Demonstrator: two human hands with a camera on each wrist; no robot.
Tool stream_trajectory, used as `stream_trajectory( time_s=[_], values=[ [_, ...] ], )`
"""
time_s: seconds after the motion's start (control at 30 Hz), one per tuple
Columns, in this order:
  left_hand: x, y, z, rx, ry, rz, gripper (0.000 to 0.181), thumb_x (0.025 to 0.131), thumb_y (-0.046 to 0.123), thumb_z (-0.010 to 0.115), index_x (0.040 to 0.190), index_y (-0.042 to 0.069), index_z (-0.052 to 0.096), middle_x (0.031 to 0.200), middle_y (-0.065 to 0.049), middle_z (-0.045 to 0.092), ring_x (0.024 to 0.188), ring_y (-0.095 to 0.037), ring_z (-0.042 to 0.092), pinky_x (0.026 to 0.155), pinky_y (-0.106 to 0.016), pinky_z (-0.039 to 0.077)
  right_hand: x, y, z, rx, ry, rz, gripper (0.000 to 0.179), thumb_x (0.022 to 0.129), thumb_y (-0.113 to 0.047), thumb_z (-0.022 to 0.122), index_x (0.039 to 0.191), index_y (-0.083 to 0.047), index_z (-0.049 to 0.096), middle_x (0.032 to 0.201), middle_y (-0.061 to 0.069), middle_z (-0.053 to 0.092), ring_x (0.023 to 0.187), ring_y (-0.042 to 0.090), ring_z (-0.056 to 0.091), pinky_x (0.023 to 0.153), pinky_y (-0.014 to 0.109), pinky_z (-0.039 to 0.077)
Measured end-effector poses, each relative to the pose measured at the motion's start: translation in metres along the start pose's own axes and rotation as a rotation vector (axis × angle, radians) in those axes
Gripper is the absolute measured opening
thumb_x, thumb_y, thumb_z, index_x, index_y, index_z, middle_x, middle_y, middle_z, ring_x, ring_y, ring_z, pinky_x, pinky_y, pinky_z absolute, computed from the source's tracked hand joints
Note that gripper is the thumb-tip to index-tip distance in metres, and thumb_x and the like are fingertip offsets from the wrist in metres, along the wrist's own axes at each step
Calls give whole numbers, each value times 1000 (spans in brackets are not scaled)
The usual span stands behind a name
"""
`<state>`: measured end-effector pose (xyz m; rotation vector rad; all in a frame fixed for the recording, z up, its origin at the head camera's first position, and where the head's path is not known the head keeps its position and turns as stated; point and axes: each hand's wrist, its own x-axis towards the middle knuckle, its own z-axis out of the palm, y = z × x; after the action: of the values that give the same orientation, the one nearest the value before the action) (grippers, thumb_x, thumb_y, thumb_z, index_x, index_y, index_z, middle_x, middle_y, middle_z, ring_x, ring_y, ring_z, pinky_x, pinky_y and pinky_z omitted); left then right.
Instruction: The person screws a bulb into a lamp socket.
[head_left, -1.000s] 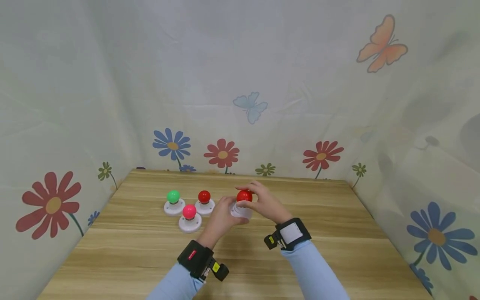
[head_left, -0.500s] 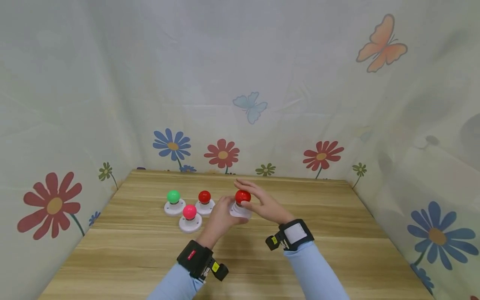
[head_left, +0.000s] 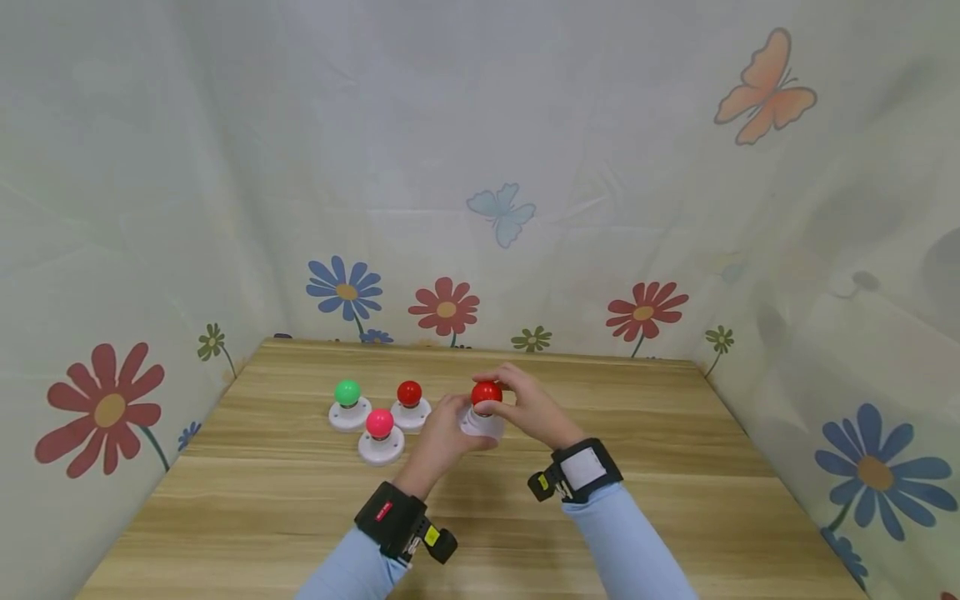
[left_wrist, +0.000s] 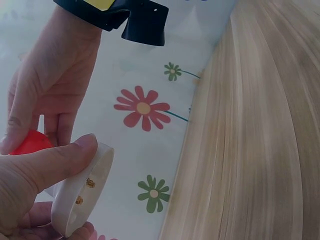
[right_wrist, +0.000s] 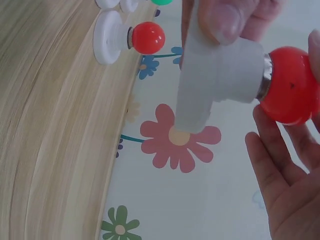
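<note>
In the head view my left hand [head_left: 441,442] grips a white round lamp socket [head_left: 481,425], held up over the table. Its thumb presses across the base, whose hollow underside with brass screws shows in the left wrist view. A red light bulb [right_wrist: 290,85] sits in the socket, with a band of its metal collar visible at the socket's mouth. My right hand [head_left: 531,410] holds the bulb from the right, thumb on the near side and fingers on the far side. In the right wrist view socket and bulb lie sideways across the picture.
Left of my hands, three more white sockets stand upright on the wooden table [head_left: 300,517], bearing a green bulb [head_left: 347,393], a red bulb [head_left: 408,394] and a pink bulb [head_left: 379,424]. A flower-printed cloth [head_left: 405,233] rises behind the table and at both sides.
Half a second ago the right fingers were spread off the bulb; now they have come back round it, the wrist turned slightly. The left hand and socket have stayed nearly still.
</note>
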<state>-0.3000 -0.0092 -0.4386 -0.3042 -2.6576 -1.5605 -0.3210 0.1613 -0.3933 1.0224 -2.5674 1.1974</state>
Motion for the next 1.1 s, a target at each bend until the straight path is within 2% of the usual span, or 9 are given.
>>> stream_trajectory(
  time_s=[0.1, 0.2, 0.3, 0.43, 0.57, 0.73, 1.1],
  values=[
    [0, 1, 0, 16, -3, -3, 68, 72, 25, 86, 130, 7, 56, 126, -11, 56, 112, -31, 55, 96, -52, 49, 1, -3, 3, -48, 49, 53, 44, 82, -23, 77, 121, -8, 63, 111, 4, 61, 104, 24, 59, 92, 43, 54],
    [0, 1, 0, 22, -6, 0, 68, 72, 26, 86, 130, 7, 56, 126, -12, 56, 112, -31, 55, 96, -52, 49, 1, -2, 4, -63, 64, 64, 45, 81, -26, 78, 119, -8, 63, 111, 5, 61, 102, 24, 59, 89, 42, 55],
    [0, 2, 0, 14, -9, -1, 70, 71, 26, 86, 131, 8, 56, 126, -11, 56, 112, -31, 55, 96, -51, 49, 0, 1, 2, 12, 31, 30, 46, 85, -24, 75, 126, -11, 59, 121, 6, 59, 112, 26, 57, 97, 47, 50],
    [1, 2, 0, -5, 1, 1, 72, 71, 25, 86, 133, 8, 55, 127, -11, 56, 114, -31, 54, 97, -51, 49, -2, 8, -2, 190, -73, -44, 51, 93, -14, 63, 141, -11, 48, 142, 10, 49, 133, 31, 44, 109, 57, 34],
    [1, 2, 0, -8, 7, 9, 71, 72, 24, 86, 133, 7, 54, 127, -11, 57, 114, -31, 55, 96, -51, 49, -2, 12, -4, 288, -138, -83, 49, 96, -7, 56, 143, -3, 43, 147, 16, 44, 136, 34, 41, 111, 58, 30],
    [1, 3, -1, -12, -5, 7, 71, 72, 25, 86, 133, 7, 54, 127, -12, 57, 114, -31, 55, 97, -51, 49, -1, 10, -4, 268, -116, -58, 45, 94, -8, 60, 137, -1, 48, 138, 17, 53, 128, 34, 50, 109, 54, 37],
    [-1, 5, -2, -13, -26, -2, 69, 71, 25, 87, 130, 7, 56, 126, -12, 56, 113, -31, 55, 96, -51, 49, 0, 4, 1, 145, 14, 37, 47, 84, -17, 75, 125, -3, 58, 122, 10, 63, 116, 26, 58, 106, 47, 43]
  ],
)
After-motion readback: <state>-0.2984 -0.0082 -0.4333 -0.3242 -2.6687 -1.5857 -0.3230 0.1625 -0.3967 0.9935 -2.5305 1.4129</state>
